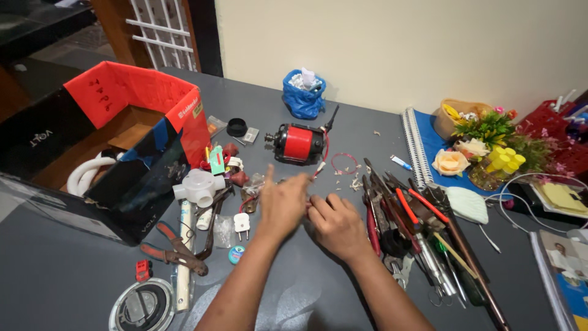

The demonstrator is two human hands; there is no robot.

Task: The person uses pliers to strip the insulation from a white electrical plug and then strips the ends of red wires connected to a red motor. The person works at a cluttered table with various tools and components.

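My left hand (282, 205) and my right hand (337, 225) meet over the middle of a grey table (73, 282). Their fingertips pinch something small and thin between them, which looks like the end of a red wire; the left fingers are blurred. The red wire (324, 153) runs up to a small red and black electric motor (298, 143) lying just beyond the hands. A red wire loop (344, 163) and scraps of stripped insulation (352, 181) lie to the motor's right.
An open cardboard box (131, 110) with white hose stands at left. Beside it lie a white pipe fitting (199, 187), a white plug (241, 224), pliers (174, 251) and a round lid (142, 304). Several hand tools (416, 233) lie at right, near artificial flowers (490, 144) and a blue bag (303, 93).
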